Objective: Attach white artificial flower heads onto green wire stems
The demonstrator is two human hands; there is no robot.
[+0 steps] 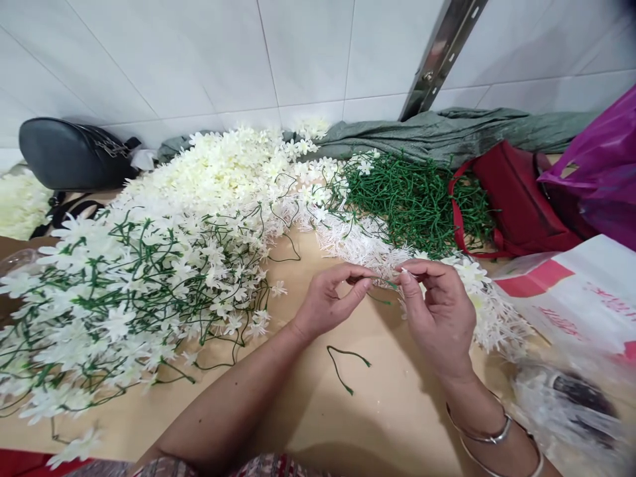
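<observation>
Both hands pinch one thin green stem (382,293) at centre frame: the left hand (328,301) grips it between thumb and forefinger, and the right hand (437,311) holds its other end with a small white flower (403,270). The piece is tiny — a loose pinch could drop it among the white blossoms (358,245) just behind (hard to pick out again). A spare stem (345,368) lies on the table (397,411) below; finished sprays (124,291) crowd the left, bare stems (412,199) upper right.

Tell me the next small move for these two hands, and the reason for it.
Probably bring the fingertips together: the left hand pinches a thin green stem, the right hand pinches a small white flower just beside its tip, and finished stemmed flowers lie piled to the left.
</observation>
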